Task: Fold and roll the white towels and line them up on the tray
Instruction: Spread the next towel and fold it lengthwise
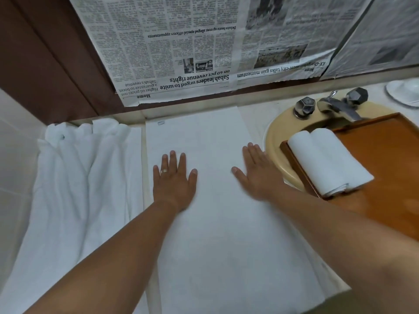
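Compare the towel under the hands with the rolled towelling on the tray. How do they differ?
The flat towel lies spread out on the counter; the rolled towelling sits as a compact bundle on the wooden tray. The left hand and right hand rest flat on the flat towel; nothing touches the rolled towelling. The flat towel covers far more surface. Both are white.

The wooden tray runs off the right edge and hides most of the sink under it. A white dish at upper right is cut by the same edge. The newspaper is cropped at the top, its small print unreadable. The flat towel and the crumpled towels pass out of the bottom edge. The right hand is slightly blurred, and the tag on the flat towel is too small to read.
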